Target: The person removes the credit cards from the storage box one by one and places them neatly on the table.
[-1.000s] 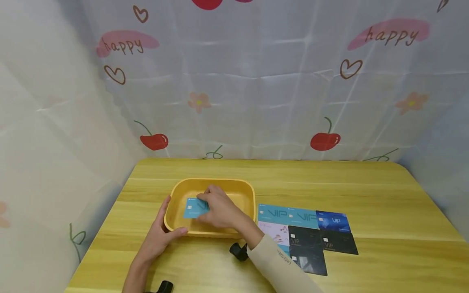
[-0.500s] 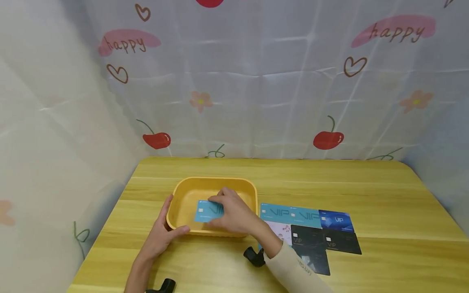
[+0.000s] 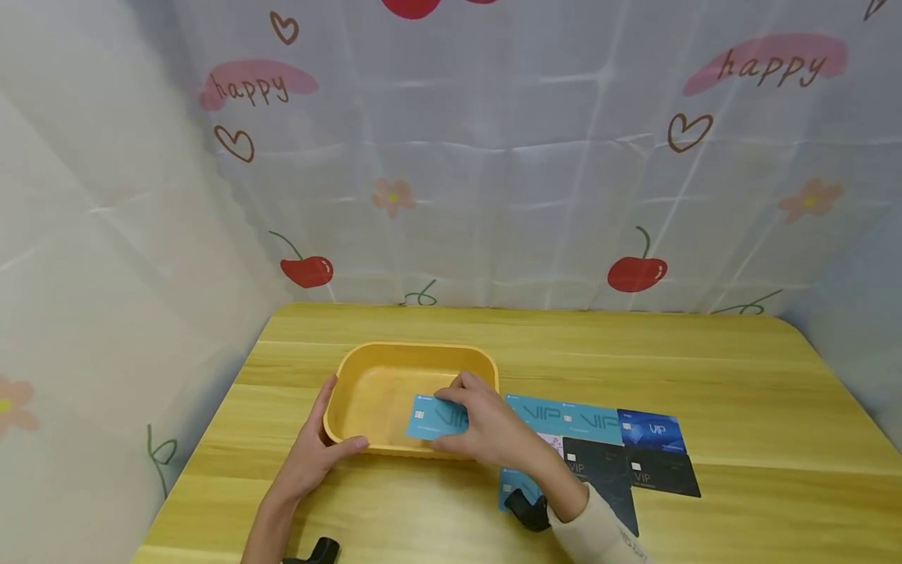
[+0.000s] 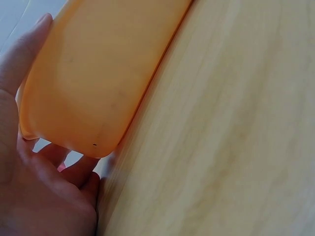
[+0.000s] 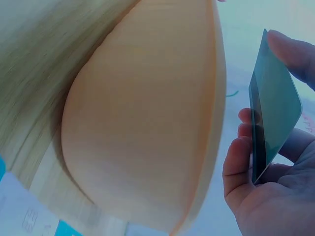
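My right hand (image 3: 489, 423) pinches a teal VIP card (image 3: 424, 418) by its edges, held over the right front part of a yellow plastic bin (image 3: 384, 403). In the right wrist view the card (image 5: 278, 105) stands between thumb and fingers, its dark stripe showing, above the bin's rim (image 5: 216, 123). My left hand (image 3: 308, 460) grips the bin's left end, thumb on the front rim. Seen from the left wrist, the fingers (image 4: 74, 169) of that hand curl round the end of the bin (image 4: 98, 88).
Right of the bin lie more cards in rows: two teal cards (image 3: 539, 411), a blue card (image 3: 651, 430), black cards (image 3: 665, 470) and, partly behind my right arm, a pale floral card and another teal card (image 3: 513, 479). A printed curtain (image 3: 493, 196) hangs behind the wooden table (image 3: 775, 407).
My right hand has moved right with the teal card, from the middle of the bin to its right front side. The left hand keeps its hold on the bin.
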A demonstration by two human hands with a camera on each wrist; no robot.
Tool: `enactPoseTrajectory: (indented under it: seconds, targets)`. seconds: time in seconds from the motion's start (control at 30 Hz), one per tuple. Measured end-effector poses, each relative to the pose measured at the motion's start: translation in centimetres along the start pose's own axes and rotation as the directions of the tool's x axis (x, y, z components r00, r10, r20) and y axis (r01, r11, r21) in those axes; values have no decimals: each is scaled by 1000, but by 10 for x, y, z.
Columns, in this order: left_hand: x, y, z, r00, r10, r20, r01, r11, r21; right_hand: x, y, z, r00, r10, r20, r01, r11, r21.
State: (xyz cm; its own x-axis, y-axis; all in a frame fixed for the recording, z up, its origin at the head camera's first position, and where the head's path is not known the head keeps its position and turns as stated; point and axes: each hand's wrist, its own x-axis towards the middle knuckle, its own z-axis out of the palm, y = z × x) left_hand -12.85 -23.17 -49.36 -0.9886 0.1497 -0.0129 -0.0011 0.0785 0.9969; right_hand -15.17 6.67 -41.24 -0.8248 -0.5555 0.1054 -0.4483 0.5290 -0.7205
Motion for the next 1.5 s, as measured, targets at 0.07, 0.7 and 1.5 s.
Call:
enactPoseTrajectory:
  seconds: [0.07, 0.7, 1.5]
  targets:
    - [0, 1, 0, 1000, -7, 1, 7, 1000, -2, -4, 2, -2, 1000, -3, -3, 3, 1000, 0]
    - [-1, -1, -1, 1000, -13, 7, 13, 1000, -18, -43, 14, -20, 999, 23, 29, -22, 999, -25]
    - [0, -2, -1, 1000, -5, 11, 5, 999, -48, -109, 36, -49, 971, 210, 112, -195, 972, -130]
